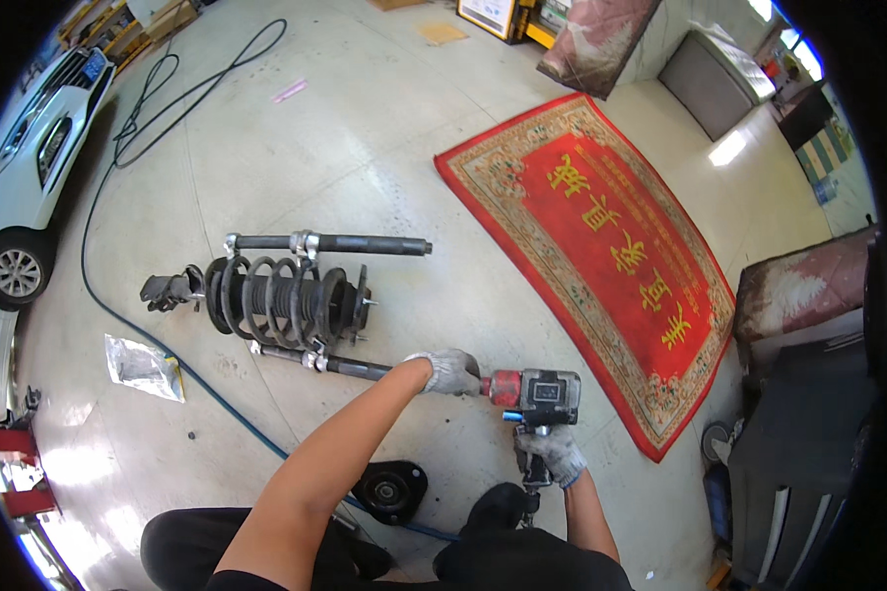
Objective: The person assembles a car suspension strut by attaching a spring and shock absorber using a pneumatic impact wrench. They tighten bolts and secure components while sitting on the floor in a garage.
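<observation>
In a grey-white glove, my right hand [554, 455] grips the handle of an impact wrench [550, 396] with a red nose, which points left. My gloved left hand [451, 373] is closed around the wrench's socket end, where it meets the near rod [357, 368] of a spring compressor; the joint itself is hidden by the glove. The compressor's far rod [375, 244] lies parallel beyond the spring. Between both rods, a strut with a black coil spring [284, 300] lies on its side on the floor. A round black strut mount [392, 491] lies near my feet.
A dark air hose [202, 379] runs across the floor at left. Beside it lies a clear plastic bag [143, 367]. A red patterned rug [601, 256] covers floor at right. A white car [39, 148] stands far left; a dark cabinet [803, 453] stands at right.
</observation>
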Available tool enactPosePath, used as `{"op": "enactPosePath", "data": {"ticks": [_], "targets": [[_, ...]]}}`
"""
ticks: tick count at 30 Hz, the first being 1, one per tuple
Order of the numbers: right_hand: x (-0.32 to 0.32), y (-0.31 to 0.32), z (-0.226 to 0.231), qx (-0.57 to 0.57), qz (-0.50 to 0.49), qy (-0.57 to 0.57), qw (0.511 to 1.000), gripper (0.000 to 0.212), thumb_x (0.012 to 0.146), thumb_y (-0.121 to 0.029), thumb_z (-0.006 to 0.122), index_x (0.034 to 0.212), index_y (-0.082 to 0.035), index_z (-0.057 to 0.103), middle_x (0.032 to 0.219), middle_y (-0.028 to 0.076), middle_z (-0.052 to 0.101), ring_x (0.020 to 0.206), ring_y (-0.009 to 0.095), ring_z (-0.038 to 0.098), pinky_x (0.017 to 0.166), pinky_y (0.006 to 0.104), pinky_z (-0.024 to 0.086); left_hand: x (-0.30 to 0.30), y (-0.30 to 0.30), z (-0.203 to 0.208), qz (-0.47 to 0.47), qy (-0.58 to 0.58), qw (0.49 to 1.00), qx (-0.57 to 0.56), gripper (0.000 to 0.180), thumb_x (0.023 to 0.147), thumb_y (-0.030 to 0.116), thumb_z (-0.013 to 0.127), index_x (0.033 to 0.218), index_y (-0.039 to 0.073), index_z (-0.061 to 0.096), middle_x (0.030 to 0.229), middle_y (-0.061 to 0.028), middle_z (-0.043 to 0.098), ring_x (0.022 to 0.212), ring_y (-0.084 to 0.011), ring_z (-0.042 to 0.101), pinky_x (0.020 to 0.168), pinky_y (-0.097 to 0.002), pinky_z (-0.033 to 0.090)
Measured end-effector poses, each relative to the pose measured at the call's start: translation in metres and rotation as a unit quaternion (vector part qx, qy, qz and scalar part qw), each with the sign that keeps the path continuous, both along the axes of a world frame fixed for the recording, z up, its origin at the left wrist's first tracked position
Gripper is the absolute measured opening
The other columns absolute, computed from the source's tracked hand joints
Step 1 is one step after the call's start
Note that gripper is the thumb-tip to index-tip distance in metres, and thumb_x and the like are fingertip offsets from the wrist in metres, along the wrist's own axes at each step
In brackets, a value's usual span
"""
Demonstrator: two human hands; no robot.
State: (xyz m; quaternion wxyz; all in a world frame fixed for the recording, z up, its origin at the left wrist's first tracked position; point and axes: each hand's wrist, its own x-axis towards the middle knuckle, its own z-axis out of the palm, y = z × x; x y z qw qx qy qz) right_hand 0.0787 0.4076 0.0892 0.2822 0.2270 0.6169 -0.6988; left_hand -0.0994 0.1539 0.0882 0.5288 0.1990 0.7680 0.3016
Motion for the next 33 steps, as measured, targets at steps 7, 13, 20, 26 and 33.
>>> {"op": "enactPosePath", "data": {"ticks": [7,13,20,26,33], "targets": [[0.002,0.004,-0.011,-0.061,-0.033,-0.066,0.995,0.034,0.071,-0.011,0.083,0.101,-0.005,0.069,0.079,0.005,0.069,0.065,0.018,0.067,0.059,0.0338,0.057,0.002,0.006,0.012,-0.024,0.109,0.994,-0.011,0.039,0.080,0.031,0.070,0.107,0.003,0.074,0.095,-0.0193,0.075,0.093,-0.0339,0.071,0.083,-0.0405,0.056],[0.000,-0.004,-0.016,-0.068,-0.029,-0.079,0.994,0.034,0.073,-0.015,0.083,0.103,-0.006,0.069,0.074,0.005,0.067,0.057,0.018,0.064,0.051,0.0339,0.054,0.040,-0.042,0.026,-0.030,0.270,0.959,-0.074,0.061,0.080,0.033,0.079,0.131,0.009,0.056,0.118,-0.0198,0.070,0.110,-0.0372,0.068,0.095,-0.0463,0.054],[0.003,-0.008,-0.052,-0.281,-0.044,-0.116,0.952,0.053,0.081,-0.040,0.072,0.113,0.003,0.069,0.078,0.012,0.071,0.061,0.024,0.069,0.054,0.0383,0.059,0.047,-0.061,-0.003,-0.008,0.290,0.937,-0.196,0.028,0.090,0.033,0.066,0.110,0.014,0.067,0.109,-0.0146,0.073,0.102,-0.0348,0.072,0.084,-0.0483,0.058],[-0.009,-0.007,-0.031,-0.225,-0.063,-0.154,0.960,0.044,0.076,-0.033,0.078,0.108,-0.004,0.069,0.074,0.007,0.067,0.056,0.020,0.062,0.051,0.0330,0.051,0.035,-0.050,0.011,-0.022,0.297,0.938,-0.177,0.045,0.087,0.052,0.071,0.113,0.015,0.067,0.108,-0.0147,0.073,0.101,-0.0345,0.072,0.085,-0.0504,0.056],[-0.011,-0.005,-0.049,-0.347,-0.033,-0.136,0.927,0.054,0.080,-0.038,0.077,0.118,-0.002,0.066,0.078,0.008,0.067,0.056,0.017,0.061,0.050,0.0288,0.048,0.025,-0.042,0.015,-0.052,0.282,0.940,-0.183,0.050,0.084,0.058,0.072,0.106,0.013,0.071,0.101,-0.0172,0.074,0.097,-0.0373,0.071,0.085,-0.0496,0.056]]}}
